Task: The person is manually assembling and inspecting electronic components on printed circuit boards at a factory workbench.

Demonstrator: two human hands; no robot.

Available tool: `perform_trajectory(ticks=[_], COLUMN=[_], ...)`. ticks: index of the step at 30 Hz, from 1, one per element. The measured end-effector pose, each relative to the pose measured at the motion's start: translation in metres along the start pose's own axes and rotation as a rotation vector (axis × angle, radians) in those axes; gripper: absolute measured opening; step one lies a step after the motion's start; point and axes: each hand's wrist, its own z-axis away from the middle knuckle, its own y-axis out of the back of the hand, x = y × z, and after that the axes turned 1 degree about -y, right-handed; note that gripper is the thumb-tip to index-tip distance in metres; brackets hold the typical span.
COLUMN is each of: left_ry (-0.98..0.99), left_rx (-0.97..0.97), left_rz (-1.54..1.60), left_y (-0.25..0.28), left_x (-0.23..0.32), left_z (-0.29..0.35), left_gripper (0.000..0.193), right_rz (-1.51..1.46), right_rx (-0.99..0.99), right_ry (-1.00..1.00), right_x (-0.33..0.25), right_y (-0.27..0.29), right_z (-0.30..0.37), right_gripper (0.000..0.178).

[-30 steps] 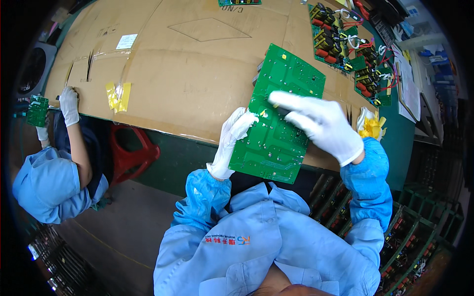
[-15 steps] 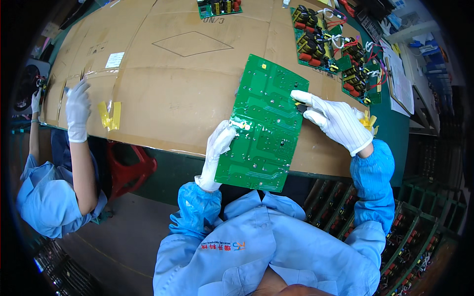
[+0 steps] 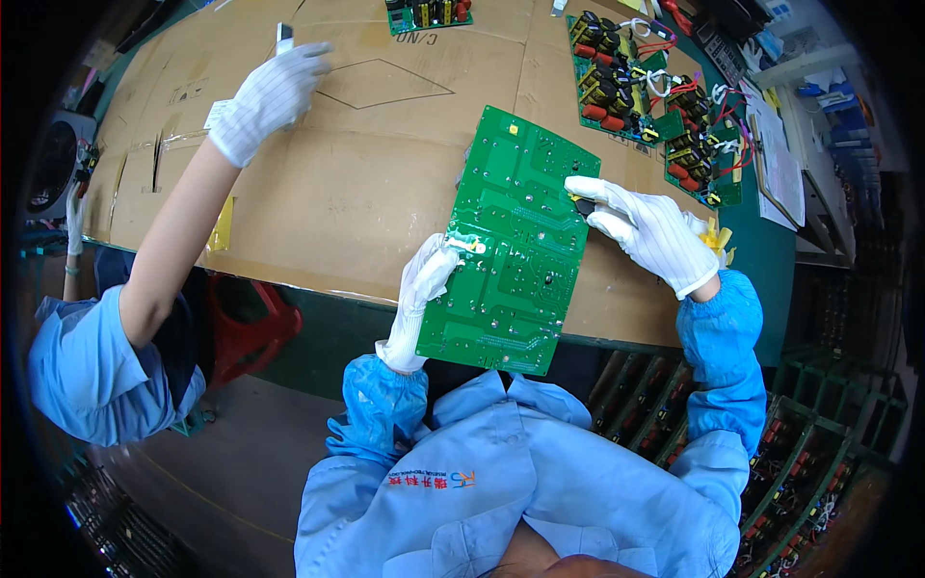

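Note:
A large green circuit board is held up, tilted, above the cardboard-covered table, its soldered side with small metal dots facing me. My left hand, in a white glove, grips its left edge with the thumb on the face; the other fingers are hidden behind it. At the right edge, my gloved right hand closes its thumb and fingers round a small black part, which touches the board's edge. Whether this part is fixed to the board, I cannot tell. Components on the board's far side are mostly hidden.
Cardboard covers the table. Several populated boards with wires lie at the far right, another board at the back. A co-worker's gloved hand reaches over the left side. A red stool and component racks stand below.
The co-worker's hand has swung right and farther over the cardboard, near a small pale object. My hands and the board have barely moved.

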Motion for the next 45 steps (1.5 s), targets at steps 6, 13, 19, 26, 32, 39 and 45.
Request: perform_trajectory(ticks=[6,13,19,26,32,39,45], left_ry=[-0.059,-0.125,-0.255,-0.017,0.002,-0.087,-0.102], left_rx=[-0.059,-0.058,-0.062,-0.031,-0.017,-0.004,-0.027], left_rz=[-0.011,-0.022,-0.112,0.094,0.096,0.073,0.032], left_y=[0.000,0.006,0.013,0.001,-0.003,-0.004,-0.004], left_x=[0.002,-0.010,-0.032,-0.004,0.004,0.004,0.006], left_z=[-0.003,-0.004,-0.006,-0.005,-0.005,-0.004,-0.005], left_gripper=[0.022,0.018,0.021,0.023,0.028,0.029,0.031], right_rz=[-0.065,-0.507,-0.274,0.075,0.172,0.123,0.021], right_rx=[0.093,0.074,0.072,-0.024,-0.249,-0.264,-0.265], right_ry=[0.022,-0.273,-0.035,0.206,0.111,0.108,0.185], right_x=[0.006,-0.009,-0.027,-0.088,-0.094,-0.092,-0.081], right_y=[-0.011,0.015,0.009,-0.020,-0.016,-0.015,-0.014], right_z=[0.002,-0.003,-0.003,-0.025,-0.030,-0.032,-0.039], right_gripper=[0.037,0.036,0.035,0.039,0.043,0.042,0.043])
